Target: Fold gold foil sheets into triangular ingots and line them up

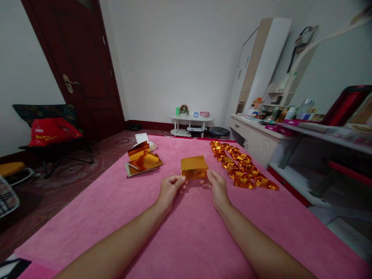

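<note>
We record both hands at centre frame, resting on a pink blanket (186,232) that fills the lower half of the picture. Our left hand (168,190) pinches the lower left corner of a gold foil sheet (194,167), fingers closed on its edge. Our right hand (216,186) clamps the lower right corner of the same sheet in the same way. The sheet sits just above the two hands, at centre frame, folded so that its top face is flat and its front edge drops toward the blanket; whether it touches the blanket we cannot tell.

Left of centre, near the sheet but apart from it, lies a loose stack of gold foil sheets (143,161), some curled upward. Just behind the stack, a small white box (142,137) rests at the far edge of the blanket.

Right of centre, a row of folded gold pieces (241,164) runs diagonally from mid-frame toward the right, laid two abreast on the blanket.

Upper left: a dark red door (81,66). Middle left: a chair with a red bag (54,131). Centre background: a low white table (190,121) bearing small items. Right: a white desk (261,137) crowded with bottles, and a red case (347,102) at the right edge.
</note>
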`<state>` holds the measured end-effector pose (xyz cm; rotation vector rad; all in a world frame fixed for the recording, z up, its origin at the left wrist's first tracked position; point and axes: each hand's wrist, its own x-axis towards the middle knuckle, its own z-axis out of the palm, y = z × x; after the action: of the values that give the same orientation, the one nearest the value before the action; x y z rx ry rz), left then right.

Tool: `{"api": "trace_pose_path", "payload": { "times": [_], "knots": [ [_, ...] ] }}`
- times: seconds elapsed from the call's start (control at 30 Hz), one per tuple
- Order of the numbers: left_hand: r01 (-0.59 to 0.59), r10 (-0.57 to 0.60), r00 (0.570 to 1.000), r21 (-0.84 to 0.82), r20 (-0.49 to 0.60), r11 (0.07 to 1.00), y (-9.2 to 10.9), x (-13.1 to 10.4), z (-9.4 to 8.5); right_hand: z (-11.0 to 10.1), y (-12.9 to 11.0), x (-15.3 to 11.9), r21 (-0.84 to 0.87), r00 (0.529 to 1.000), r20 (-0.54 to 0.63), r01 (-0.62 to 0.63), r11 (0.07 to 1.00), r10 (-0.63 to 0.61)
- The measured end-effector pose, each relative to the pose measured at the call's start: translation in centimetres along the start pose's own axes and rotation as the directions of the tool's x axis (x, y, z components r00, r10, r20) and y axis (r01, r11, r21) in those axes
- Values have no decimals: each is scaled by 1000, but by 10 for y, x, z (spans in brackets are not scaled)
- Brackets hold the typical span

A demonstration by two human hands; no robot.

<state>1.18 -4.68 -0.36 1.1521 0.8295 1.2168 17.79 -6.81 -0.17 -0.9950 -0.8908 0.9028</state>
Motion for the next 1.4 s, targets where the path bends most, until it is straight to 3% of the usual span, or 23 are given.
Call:
{"api": "trace_pose_path", "payload": {
  "times": [0.1,0.27,0.4,0.53,0.63,0.83,1.0,1.17,1.27,1.4],
  "knots": [
    [-11,11,999,0,47,1000,1,0,1,-2,0,2,-31,998,-2,68,997,-68],
    [-60,65,995,-73,73,996,-1,1,0,-2,2,0,-68,996,79,57,996,-52],
    [-65,68,997,-66,33,996,-1,3,-1,0,3,-2,-123,986,143,107,987,-90],
    [-42,42,999,-47,13,998,1,3,-2,0,1,-1,-234,965,138,252,939,-225],
    [-112,113,993,43,-39,993,-1,5,-5,-1,-1,-2,-297,948,137,315,902,-286],
    [-294,344,929,290,-137,911,1,12,-13,-1,2,-4,-302,974,152,207,931,-167],
    [-414,485,872,424,-68,805,6,15,-17,-1,2,-2,-431,941,108,336,837,-322],
    [-491,556,831,494,19,718,11,10,-17,-2,0,-2,-517,920,104,374,770,-377],
    [-485,532,845,501,57,716,13,7,-15,-2,-2,-4,-517,914,151,399,757,-378],
    [-395,412,910,381,41,836,13,3,-10,2,-3,-9,-475,936,148,350,808,-319]
  ]
}}
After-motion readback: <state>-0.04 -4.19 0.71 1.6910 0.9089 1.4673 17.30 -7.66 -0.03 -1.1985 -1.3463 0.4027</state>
